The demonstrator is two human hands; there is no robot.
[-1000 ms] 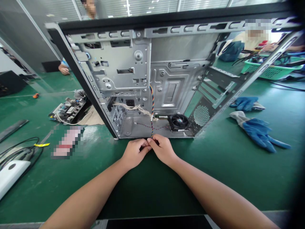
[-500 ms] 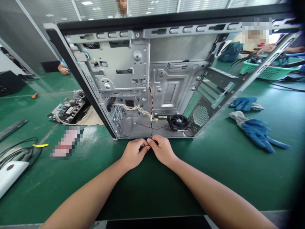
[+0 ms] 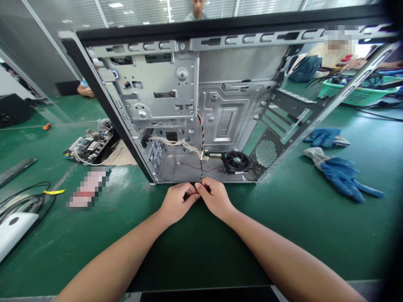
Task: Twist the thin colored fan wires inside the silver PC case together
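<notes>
I am holding both hands together at the near edge of the open computer case, which is standing on the green worktop. The left hand and the right hand are pinching the lower part of the twisted multicoloured cable — the fingers are hiding its end. From them, the cable is running straight ahead and upward into the case, its long axis nearly upright in my view — and the right hand's fingertips are sitting nearer its line.
</notes>
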